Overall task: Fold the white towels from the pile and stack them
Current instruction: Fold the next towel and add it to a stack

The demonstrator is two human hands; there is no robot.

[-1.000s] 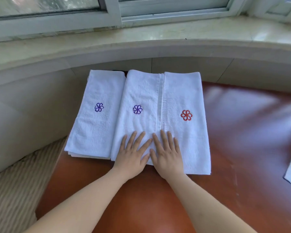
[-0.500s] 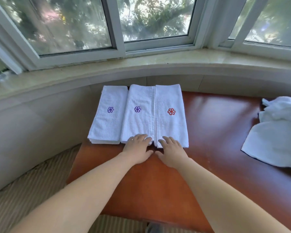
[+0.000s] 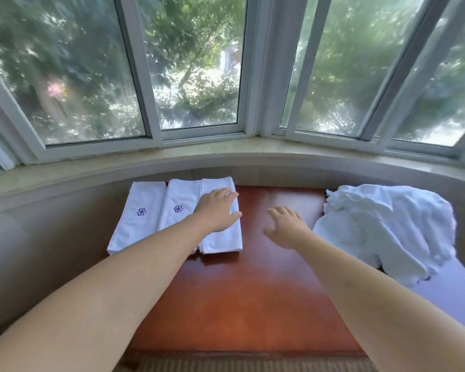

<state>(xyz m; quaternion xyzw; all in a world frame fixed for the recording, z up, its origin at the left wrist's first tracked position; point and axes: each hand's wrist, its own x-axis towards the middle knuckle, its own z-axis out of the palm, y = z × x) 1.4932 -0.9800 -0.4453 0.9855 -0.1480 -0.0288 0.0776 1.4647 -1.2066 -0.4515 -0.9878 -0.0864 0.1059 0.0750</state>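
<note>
Filling the upper part of the view, the bay window and its pale sill now show far more than half a second ago, when only the lower panes were in sight. Below it the red-brown table runs from the wall to a near edge at the bottom of the view, with a broad bare strip down its middle between the two lots of towels.

At the far right edge lies the unfolded pile, crumpled and loose, now seen nearly whole, where before only part of it showed.

At the far left corner the folded towels lie side by side, touching: a left towel with a purple flower, a middle towel with another, and a right towel whose near edge stops well short of the table's near edge.

The left hand has moved from the near ends of the towels onto the right towel, fingers straight and flat, covering the red flower seen earlier. The right hand has left the towels and hovers over the bare strip, fingers spread and relaxed, holding nothing, between the right towel and the pile.
</note>
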